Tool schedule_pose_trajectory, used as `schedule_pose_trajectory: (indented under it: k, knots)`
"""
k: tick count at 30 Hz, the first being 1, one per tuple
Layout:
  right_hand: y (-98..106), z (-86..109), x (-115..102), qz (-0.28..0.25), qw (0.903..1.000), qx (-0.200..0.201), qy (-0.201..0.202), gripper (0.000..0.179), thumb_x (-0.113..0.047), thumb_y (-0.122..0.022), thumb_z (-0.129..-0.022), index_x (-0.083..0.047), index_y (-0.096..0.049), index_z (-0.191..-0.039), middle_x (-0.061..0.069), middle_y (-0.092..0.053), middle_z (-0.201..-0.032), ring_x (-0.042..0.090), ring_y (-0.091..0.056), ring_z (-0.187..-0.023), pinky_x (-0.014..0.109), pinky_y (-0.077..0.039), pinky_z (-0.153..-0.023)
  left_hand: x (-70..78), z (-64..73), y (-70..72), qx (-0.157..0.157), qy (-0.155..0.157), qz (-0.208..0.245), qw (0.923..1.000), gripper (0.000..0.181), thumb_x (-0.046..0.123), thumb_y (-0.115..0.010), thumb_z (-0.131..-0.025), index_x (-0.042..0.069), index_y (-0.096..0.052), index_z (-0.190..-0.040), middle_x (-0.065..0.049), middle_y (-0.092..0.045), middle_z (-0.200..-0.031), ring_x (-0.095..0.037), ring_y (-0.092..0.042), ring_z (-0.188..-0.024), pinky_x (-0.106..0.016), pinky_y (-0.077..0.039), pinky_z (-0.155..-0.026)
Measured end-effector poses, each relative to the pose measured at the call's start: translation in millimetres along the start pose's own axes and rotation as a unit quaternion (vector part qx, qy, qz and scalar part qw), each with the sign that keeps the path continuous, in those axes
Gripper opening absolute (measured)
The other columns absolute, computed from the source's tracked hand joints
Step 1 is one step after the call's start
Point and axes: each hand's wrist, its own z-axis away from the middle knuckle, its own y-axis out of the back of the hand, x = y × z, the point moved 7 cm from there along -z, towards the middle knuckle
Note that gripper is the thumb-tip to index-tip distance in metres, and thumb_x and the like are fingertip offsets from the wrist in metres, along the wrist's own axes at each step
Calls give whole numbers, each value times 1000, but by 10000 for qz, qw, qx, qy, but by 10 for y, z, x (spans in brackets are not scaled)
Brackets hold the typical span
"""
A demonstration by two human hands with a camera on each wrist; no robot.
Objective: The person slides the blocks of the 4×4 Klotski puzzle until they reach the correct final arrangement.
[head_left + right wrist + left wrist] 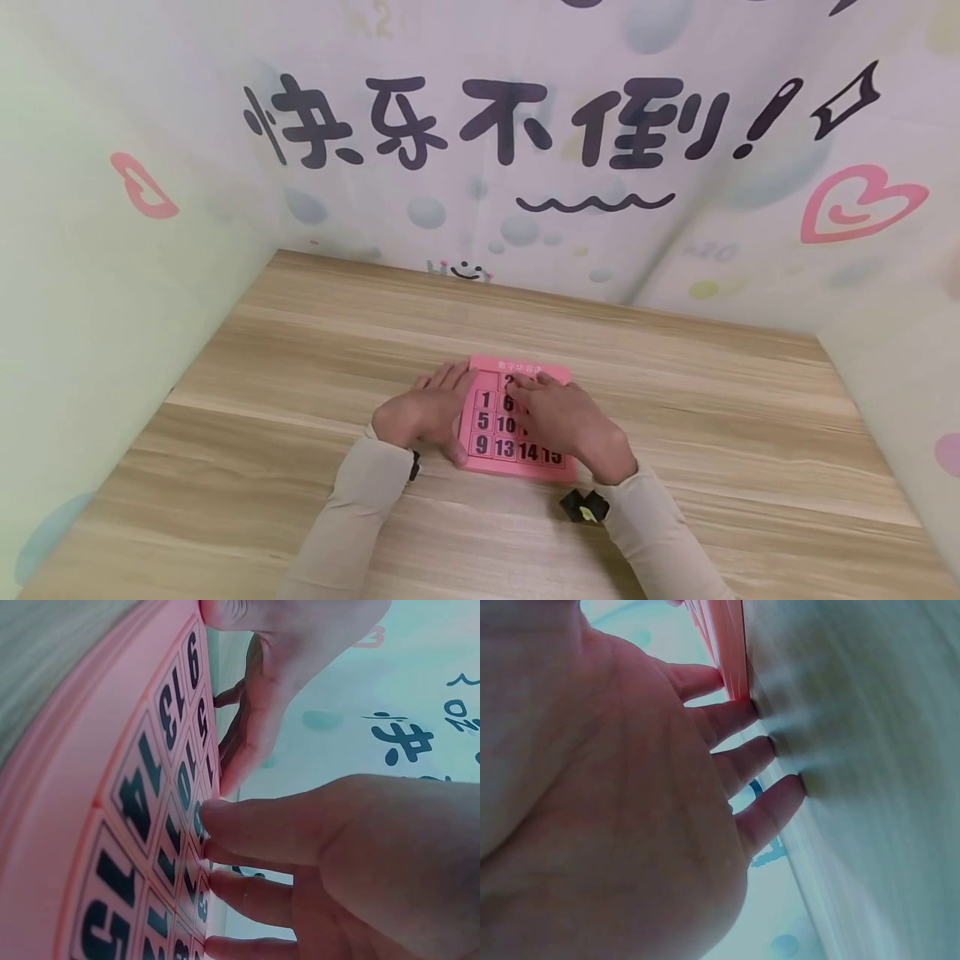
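A pink sliding number puzzle (517, 469) lies flat on the wooden table, black numbers on its square tiles. My left hand (429, 410) rests along the puzzle's left side, thumb at the near left corner. Its other fingers (769, 814) reach straight down to the tabletop beside the edge. Over the upper right part of the board is my right hand (562, 419); its thumb (262, 825) touches a tile near the 6, and its fingertips come down on the far tiles. A bare cell (487, 382) shows left of the 2. The right hand hides several tiles in the head view.
The wooden table (300, 350) extends on all sides of the puzzle. A white printed cloth (480, 225) with dark lettering hangs along the far edge, and pale walls stand at the left and right. A black strap piece (585, 506) sits at the right cuff.
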Motion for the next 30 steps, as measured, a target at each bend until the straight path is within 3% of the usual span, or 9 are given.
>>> schedule_pose_trajectory:
  k: [7,18,25,30]
  knots:
    - [41,49,-114,328,9989,216,269,49,-30,-50,-103,-24,-44,-151,1,-36,-159,34,-34,-146,60,-33,-114,10,13,19,34,-14,-88,10000,129,38,-90,-64,7,-8,-160,-12,-1,-167,-30,0,-154,-46,-8,-125]
    - [-40,125,-439,799,9945,162,655,47,-26,-51,-102,-22,-47,-149,0,-43,-155,34,-34,-146,59,-35,-113,20,2,18,-24,-83,-129,9999,129,37,-89,-65,6,-8,-160,-13,-2,-167,-30,1,-154,-47,-8,-125]
    - [-95,97,-468,1101,9912,238,690,46,-27,-53,-101,-18,-50,-147,1,-46,-153,33,-37,-144,57,-38,-112,21,-2,13,10,-89,-194,9998,128,38,-89,-65,6,-9,-159,-13,-3,-167,-30,-1,-154,-48,-11,-125]
    - [-101,85,-457,996,9926,245,651,49,-31,-52,-102,-18,-48,-149,1,-44,-154,34,-35,-145,57,-37,-113,19,5,14,-27,-53,-251,9997,127,40,-88,-67,6,-8,-159,-13,-2,-167,-30,0,-154,-48,-10,-125]
